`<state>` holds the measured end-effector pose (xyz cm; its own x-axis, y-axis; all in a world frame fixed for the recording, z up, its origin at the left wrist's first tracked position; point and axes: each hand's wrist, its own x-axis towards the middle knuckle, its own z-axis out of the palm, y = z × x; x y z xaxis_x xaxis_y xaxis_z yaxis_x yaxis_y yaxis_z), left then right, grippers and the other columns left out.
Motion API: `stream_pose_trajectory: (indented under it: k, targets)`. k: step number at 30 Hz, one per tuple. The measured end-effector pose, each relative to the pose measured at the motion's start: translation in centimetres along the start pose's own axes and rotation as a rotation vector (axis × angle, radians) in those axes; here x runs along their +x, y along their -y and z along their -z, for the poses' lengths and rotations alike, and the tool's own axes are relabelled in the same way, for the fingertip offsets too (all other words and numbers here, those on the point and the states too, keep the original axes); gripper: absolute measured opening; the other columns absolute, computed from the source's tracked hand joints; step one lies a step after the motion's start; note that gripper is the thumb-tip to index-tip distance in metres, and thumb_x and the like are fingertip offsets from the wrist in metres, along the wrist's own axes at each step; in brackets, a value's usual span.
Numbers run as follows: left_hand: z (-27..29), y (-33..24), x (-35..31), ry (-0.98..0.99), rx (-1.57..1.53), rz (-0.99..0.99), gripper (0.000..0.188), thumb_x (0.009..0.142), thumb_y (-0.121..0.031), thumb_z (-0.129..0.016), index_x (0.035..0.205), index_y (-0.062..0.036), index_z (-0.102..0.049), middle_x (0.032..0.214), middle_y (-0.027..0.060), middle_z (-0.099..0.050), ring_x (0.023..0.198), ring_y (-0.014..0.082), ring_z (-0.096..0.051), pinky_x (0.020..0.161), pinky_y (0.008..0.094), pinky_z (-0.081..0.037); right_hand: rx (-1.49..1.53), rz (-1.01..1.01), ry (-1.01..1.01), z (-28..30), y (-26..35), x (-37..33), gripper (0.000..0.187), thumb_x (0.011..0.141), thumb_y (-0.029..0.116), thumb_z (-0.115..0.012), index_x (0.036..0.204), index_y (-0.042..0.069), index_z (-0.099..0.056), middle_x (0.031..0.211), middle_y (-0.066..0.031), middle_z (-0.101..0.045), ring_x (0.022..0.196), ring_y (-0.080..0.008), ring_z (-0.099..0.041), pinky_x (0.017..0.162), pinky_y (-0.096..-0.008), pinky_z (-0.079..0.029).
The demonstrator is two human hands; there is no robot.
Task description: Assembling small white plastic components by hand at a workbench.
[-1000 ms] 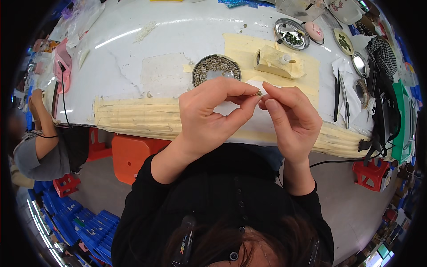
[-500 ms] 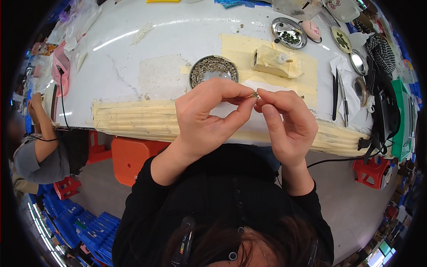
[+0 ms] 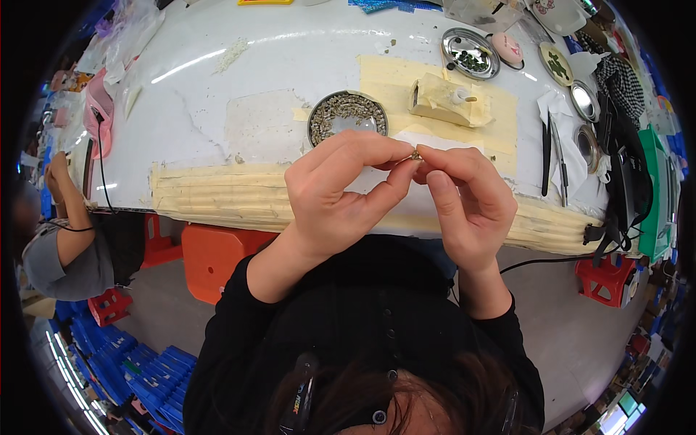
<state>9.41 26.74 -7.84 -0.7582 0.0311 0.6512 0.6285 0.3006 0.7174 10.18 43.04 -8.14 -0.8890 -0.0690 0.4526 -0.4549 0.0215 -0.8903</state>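
Observation:
Between my fingertips is a tiny gold-coloured metal piece (image 3: 415, 155), too small to make out in detail. My left hand (image 3: 341, 188) pinches it between thumb and forefinger. From the other side, the forefinger of my right hand (image 3: 473, 199) touches it, with the right thumb bent just below and the other fingers curled. Both hands are raised above the table's near edge. Just beyond my left hand stands a round metal tin (image 3: 349, 116) holding many small gold-grey pieces; my knuckles hide its near rim.
A tape-wrapped block (image 3: 449, 103) with a small white nozzle stands beyond my right hand. Tweezers (image 3: 558, 159) lie on white tissue at right. Farther back is a metal dish (image 3: 471, 54) with dark green bits. Another person (image 3: 65, 239) sits at left, near an orange stool (image 3: 217, 261).
My hands stay nearly in place, the fingertips shifting very slightly around the small piece. The tin and the tools have not moved.

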Motion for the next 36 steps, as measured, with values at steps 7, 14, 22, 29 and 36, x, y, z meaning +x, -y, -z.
stream_pose_trajectory:
  k: [7,14,22,29,36]
  targets:
    - [-0.12,0.20,0.09,0.001,0.107,-0.148,0.023,0.071,0.007,-0.077,0.092,0.0005,-0.070,0.085,0.0102,-0.070,0.073,0.0200,-0.067,0.062,0.0273,-0.053,0.007,-0.012,-0.014,-0.01,0.09,0.06,0.018,0.082,-0.001,-0.072,0.100,-0.003,-0.071,0.085,-0.0096,-0.069,0.074,-0.0144,-0.065,0.068,-0.0245,-0.052]
    - [-0.32,0.45,-0.06,0.015,0.161,-0.272,0.030,0.068,0.010,-0.077,0.096,0.0019,-0.070,0.086,0.0119,-0.070,0.072,0.0209,-0.067,0.062,0.0274,-0.054,0.039,-0.147,-0.027,0.28,0.29,0.02,0.010,0.084,-0.001,-0.071,0.094,-0.003,-0.069,0.083,-0.0077,-0.068,0.073,-0.0109,-0.065,0.068,-0.0230,-0.052]
    - [-0.20,0.38,0.02,0.048,0.120,-0.248,0.028,0.070,0.010,-0.077,0.096,0.0022,-0.071,0.086,0.0121,-0.070,0.072,0.0208,-0.067,0.061,0.0277,-0.054,0.158,-0.255,0.000,0.65,0.55,0.09,0.006,0.089,0.000,-0.066,0.092,-0.005,-0.065,0.084,-0.0057,-0.067,0.074,-0.0101,-0.064,0.068,-0.0231,-0.053]
    - [-0.16,0.01,0.04,0.047,0.076,-0.140,0.024,0.071,0.008,-0.077,0.094,0.0032,-0.071,0.085,0.0124,-0.070,0.072,0.0194,-0.068,0.063,0.0272,-0.054,0.144,-0.265,0.011,0.45,0.91,0.22,0.010,0.094,0.006,-0.060,0.091,-0.004,-0.062,0.083,-0.0063,-0.066,0.072,-0.0105,-0.063,0.068,-0.0229,-0.050]
    - [-0.08,-0.04,0.14,0.060,0.035,-0.106,0.022,0.072,0.008,-0.077,0.093,0.0031,-0.071,0.084,0.0123,-0.070,0.072,0.0184,-0.067,0.062,0.0262,-0.053,0.135,-0.252,0.020,0.42,0.84,0.21,0.008,0.093,0.003,-0.061,0.091,-0.004,-0.063,0.083,-0.0057,-0.065,0.073,-0.0103,-0.063,0.068,-0.0229,-0.050]
